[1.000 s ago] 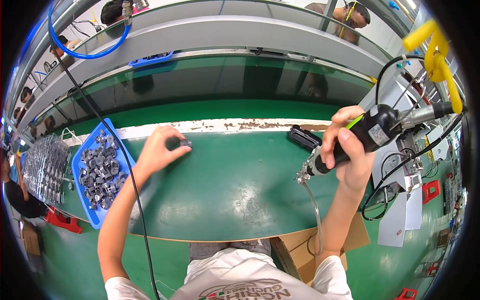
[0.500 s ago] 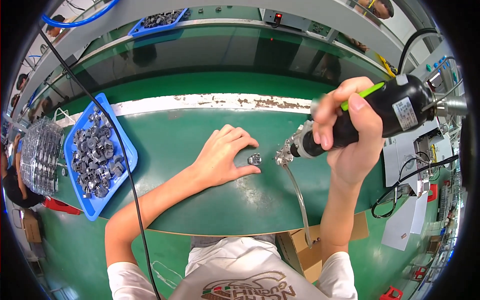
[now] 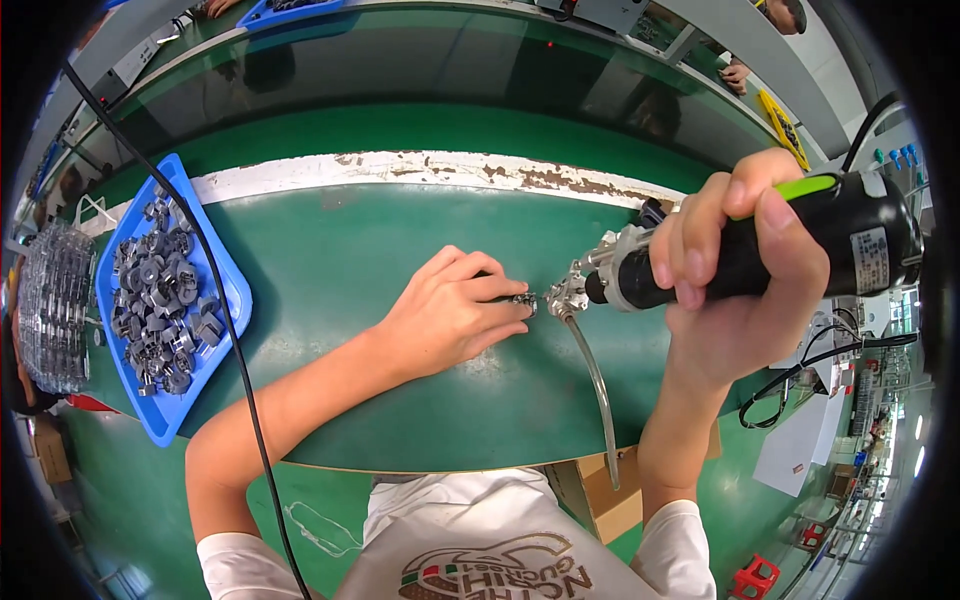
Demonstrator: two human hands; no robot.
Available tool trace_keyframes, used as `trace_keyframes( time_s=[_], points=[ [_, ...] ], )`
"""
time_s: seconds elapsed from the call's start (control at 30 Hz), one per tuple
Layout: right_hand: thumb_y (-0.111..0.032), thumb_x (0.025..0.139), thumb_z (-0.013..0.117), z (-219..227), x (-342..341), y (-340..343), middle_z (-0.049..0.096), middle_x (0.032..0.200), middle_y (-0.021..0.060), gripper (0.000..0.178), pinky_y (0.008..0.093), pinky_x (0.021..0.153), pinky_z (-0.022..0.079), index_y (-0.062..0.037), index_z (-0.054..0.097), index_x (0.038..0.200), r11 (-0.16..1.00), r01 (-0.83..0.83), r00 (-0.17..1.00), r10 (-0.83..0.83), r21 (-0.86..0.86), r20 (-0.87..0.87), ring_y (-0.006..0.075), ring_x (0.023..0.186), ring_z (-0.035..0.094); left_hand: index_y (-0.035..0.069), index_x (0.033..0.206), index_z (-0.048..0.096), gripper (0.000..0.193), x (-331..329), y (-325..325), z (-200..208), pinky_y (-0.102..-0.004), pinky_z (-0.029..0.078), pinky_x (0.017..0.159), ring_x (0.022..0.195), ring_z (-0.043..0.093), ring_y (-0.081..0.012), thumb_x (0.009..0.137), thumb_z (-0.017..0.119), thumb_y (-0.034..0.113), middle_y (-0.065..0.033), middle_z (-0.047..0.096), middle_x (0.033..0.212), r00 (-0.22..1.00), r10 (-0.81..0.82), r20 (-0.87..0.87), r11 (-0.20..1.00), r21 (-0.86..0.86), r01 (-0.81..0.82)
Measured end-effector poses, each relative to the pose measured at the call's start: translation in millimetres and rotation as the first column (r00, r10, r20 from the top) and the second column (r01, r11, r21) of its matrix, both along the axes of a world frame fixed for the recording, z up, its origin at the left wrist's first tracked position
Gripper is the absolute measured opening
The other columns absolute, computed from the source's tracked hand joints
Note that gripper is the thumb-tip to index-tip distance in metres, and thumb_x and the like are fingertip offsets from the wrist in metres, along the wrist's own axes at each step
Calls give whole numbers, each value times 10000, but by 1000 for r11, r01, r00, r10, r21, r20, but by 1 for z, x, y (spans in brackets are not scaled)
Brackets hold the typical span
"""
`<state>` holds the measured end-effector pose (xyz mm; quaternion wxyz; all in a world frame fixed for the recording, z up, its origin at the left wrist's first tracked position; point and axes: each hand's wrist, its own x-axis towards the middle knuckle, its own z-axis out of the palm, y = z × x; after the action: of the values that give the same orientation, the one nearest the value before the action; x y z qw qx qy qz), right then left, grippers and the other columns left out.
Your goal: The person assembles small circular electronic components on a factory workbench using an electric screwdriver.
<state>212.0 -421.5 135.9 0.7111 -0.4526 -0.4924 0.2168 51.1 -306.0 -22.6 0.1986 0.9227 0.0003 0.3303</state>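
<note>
My left hand (image 3: 450, 312) rests on the green bench, its fingers closed round a small dark grey part (image 3: 527, 300) of which just the right end shows. My right hand (image 3: 735, 275) grips a black electric screwdriver (image 3: 870, 240) with a bright green lever, held almost level. The driver's metal nose (image 3: 568, 296) points left and is right up by the part; whether they touch I cannot tell. From the nose a clear hose (image 3: 602, 405) hangs down past the bench's front edge.
On the left a blue tray (image 3: 238, 290) holds several grey plastic pieces (image 3: 165, 300), beside stacked clear trays (image 3: 55, 310). A black cable (image 3: 225, 320) crosses in front of them. A white worn strip (image 3: 400, 168) runs along the back. Beneath the bench is a cardboard box (image 3: 610, 500).
My left hand has closed on the small part, which lay loose between thumb and fingers before. The screwdriver's nose has come close to that part. The whole view has shifted slightly.
</note>
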Motion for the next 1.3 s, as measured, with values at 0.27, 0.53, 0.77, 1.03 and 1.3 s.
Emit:
trace_keyframes(
  time_s=[0.27, 0.53, 0.77, 1.03, 1.3],
  points=[
    [-241, 1002, 420, 1, -4, 3, 482, 582, 52, 219, 265, 450, 390, -43, 486, 937, 998, 42, 999, -43, -38, -22, 99, 415, 332, 137, 945, 820, 167, 2, 0, 2, -343, 447, 754, 977, 636, -178, 789, 835, 196, 28, 762, 1062, 999, -3, -43, 999, -41, 1],
    [-245, 989, 445, 0, -5, 7, 478, 568, 57, 237, 267, 431, 372, -29, 509, 915, 994, 102, 994, -103, -33, -23, 98, 404, 323, 130, 943, 818, 156, 3, 0, 3, -337, 447, 756, 968, 635, -177, 800, 829, 191, 35, 765, 1060, 999, -4, -53, 996, -91, -1],
    [-243, 983, 452, 0, -8, 8, 474, 565, 58, 235, 268, 431, 372, -27, 511, 911, 992, 122, 992, -123, -40, -24, 99, 404, 322, 129, 954, 818, 167, 2, 0, 3, -335, 455, 769, 968, 637, -179, 797, 829, 187, 34, 767, 1065, 998, 0, -69, 994, -106, -7],
    [-250, 980, 449, 1, -5, 8, 468, 575, 53, 237, 267, 447, 381, -31, 505, 910, 990, 130, 991, -131, -52, -7, 103, 420, 338, 132, 951, 818, 163, 2, 0, 3, -335, 457, 766, 970, 639, -174, 797, 829, 186, 35, 768, 1067, 998, 0, -65, 995, -100, -7],
    [-255, 979, 451, 1, -1, 7, 469, 585, 48, 237, 267, 458, 388, -32, 504, 917, 994, 94, 995, -96, -61, -33, 104, 425, 350, 130, 937, 819, 152, 2, 0, 3, -334, 461, 760, 964, 643, -173, 798, 835, 189, 37, 772, 1055, 998, 5, -61, 995, -102, -11]
  ],
)
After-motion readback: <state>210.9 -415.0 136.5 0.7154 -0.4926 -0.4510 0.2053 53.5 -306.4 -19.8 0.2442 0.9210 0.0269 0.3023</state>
